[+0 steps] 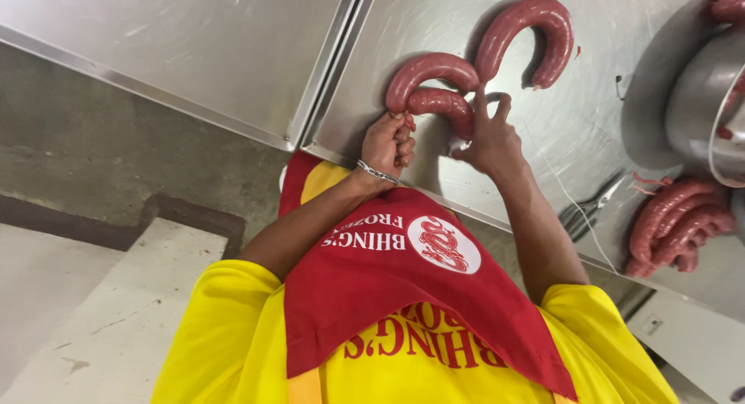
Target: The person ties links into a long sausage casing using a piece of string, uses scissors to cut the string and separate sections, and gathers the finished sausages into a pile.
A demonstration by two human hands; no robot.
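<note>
A dark red sausage [431, 68] lies bent double on the steel table [605, 101], its two halves side by side. My left hand [388, 145], with a silver bracelet on the wrist, is a closed fist gripping the sausage's left end. My right hand [490, 142] holds the other end at the lower right, with the index finger raised against the upper half. A second sausage [530, 24], shaped like a horseshoe, rests just beyond, apart from both hands. I wear a yellow shirt and a red apron.
A heap of several sausages [675, 227] lies at the right edge, below a large metal bowl [702, 113]. A metal fork [587, 210] and a thin white string [560, 183] lie near the table's front edge. Another steel surface [194, 39] adjoins on the left.
</note>
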